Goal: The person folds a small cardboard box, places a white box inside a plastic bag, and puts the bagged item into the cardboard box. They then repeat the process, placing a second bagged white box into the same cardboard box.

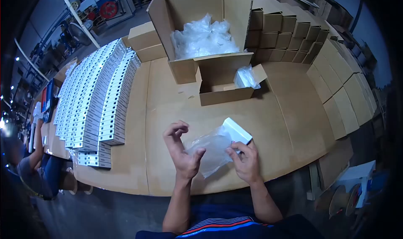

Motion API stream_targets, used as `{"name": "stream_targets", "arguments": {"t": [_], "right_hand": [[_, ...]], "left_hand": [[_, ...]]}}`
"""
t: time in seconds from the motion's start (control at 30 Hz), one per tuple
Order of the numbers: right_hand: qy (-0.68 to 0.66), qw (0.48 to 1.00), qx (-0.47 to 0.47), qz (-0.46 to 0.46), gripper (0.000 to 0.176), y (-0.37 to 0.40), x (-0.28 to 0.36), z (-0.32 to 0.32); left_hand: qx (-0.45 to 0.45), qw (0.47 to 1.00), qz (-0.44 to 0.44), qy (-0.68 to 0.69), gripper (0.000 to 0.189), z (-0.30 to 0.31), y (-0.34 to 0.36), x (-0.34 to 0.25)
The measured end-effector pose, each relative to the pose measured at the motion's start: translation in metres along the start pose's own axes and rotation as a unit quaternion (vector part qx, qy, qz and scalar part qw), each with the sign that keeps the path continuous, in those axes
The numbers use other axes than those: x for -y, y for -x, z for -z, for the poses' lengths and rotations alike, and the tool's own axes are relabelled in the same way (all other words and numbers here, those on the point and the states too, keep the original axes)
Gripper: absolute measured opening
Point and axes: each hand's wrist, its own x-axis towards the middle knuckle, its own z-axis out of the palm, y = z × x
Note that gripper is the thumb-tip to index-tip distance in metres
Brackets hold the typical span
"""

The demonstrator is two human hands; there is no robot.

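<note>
My right hand [244, 160] pinches the near edge of a small white box [237, 130] together with the mouth of a clear plastic bag [210, 151]. The bag spreads to the left of the box and overlaps its left end in this view. Beside the bag's left edge, my left hand [183, 151] is open, fingers curled and thumb apart, palm turned toward the bag. Both hands are over the near part of the cardboard-covered table [168, 182].
Long stacks of small white boxes [90, 100] line the left. A large carton [182, 71] of clear bags stands at the back, with a smaller open carton [224, 98] holding a bagged item [247, 77] before it. Brown boxes [289, 33] are piled at right. A person [35, 163] sits far left.
</note>
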Motion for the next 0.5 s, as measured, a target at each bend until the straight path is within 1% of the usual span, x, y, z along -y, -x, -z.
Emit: {"name": "stream_targets", "arguments": {"t": [0.03, 0.1, 0.13, 0.17, 0.23, 0.27, 0.33, 0.4, 0.47, 0.5], "right_hand": [[-0.007, 1.0, -0.02, -0.006, 0.014, 0.001, -0.002, -0.001], [-0.022, 0.999, -0.041, 0.019, 0.015, -0.001, -0.011, -0.003], [-0.023, 0.998, -0.046, 0.023, 0.016, -0.002, -0.015, -0.004], [-0.023, 0.998, -0.051, 0.026, 0.016, -0.001, -0.017, -0.004], [0.02, 0.998, -0.029, 0.058, 0.017, -0.002, -0.016, -0.004], [0.041, 0.996, -0.016, 0.076, 0.017, -0.004, -0.014, -0.004], [0.045, 0.997, 0.0, 0.057, 0.012, -0.002, -0.012, -0.003], [0.047, 0.998, 0.011, 0.05, 0.012, -0.008, -0.004, 0.002], [0.048, 0.998, 0.019, 0.045, 0.017, -0.02, 0.009, 0.015], [0.023, 0.999, 0.021, 0.034, 0.027, -0.025, 0.007, 0.02]], "left_hand": [[-0.012, 0.997, 0.05, 0.052, 0.103, 0.001, 0.006, 0.0], [-0.035, 0.976, 0.145, 0.156, 0.114, -0.001, 0.019, -0.007], [0.0, 0.956, 0.198, 0.216, 0.104, 0.001, 0.028, -0.011], [0.038, 0.945, 0.255, 0.199, 0.095, 0.004, 0.034, -0.011], [0.109, 0.909, 0.366, 0.166, 0.079, 0.009, 0.043, -0.013], [0.094, 0.917, 0.361, 0.14, 0.055, 0.004, 0.045, -0.015], [0.12, 0.931, 0.334, 0.083, 0.05, 0.006, 0.044, -0.012], [0.14, 0.946, 0.292, 0.017, 0.045, 0.008, 0.042, -0.007], [0.152, 0.956, 0.245, -0.06, 0.039, 0.014, 0.044, -0.006], [0.157, 0.954, 0.247, -0.069, 0.038, 0.016, 0.044, -0.007]]}}
